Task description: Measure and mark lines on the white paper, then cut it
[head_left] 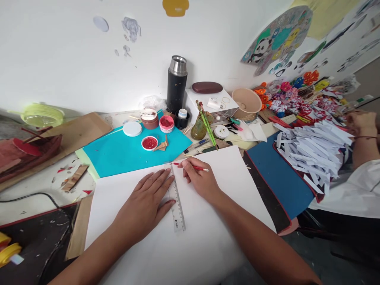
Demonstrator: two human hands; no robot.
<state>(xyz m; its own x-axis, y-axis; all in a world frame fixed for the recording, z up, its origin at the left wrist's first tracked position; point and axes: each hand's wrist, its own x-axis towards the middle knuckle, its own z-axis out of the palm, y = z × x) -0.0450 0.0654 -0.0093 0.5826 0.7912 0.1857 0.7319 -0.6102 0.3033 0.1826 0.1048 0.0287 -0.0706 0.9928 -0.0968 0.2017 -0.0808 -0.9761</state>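
A large white sheet of paper (pixel 118 206) covers the near part of the table. On it lies a clear plastic ruler (pixel 177 209), running away from me and slightly tilted. My left hand (pixel 148 198) rests flat with fingers stretched, its fingertips pressing on the ruler's left side. My right hand (pixel 198 176) grips a red pencil (pixel 200 168) between thumb and fingers. The pencil's tip points left, close to the ruler's far end. Whether a line is drawn on the paper I cannot make out.
Beyond the paper lies a turquoise sheet (pixel 118 154) bearing open red paint pots (pixel 149 143). A black thermos (pixel 177 87), a brush jar (pixel 198 128) and a beige bowl (pixel 246 101) stand behind. At right, white paper strips (pixel 311 146) are heaped beside another person's arm (pixel 365 138).
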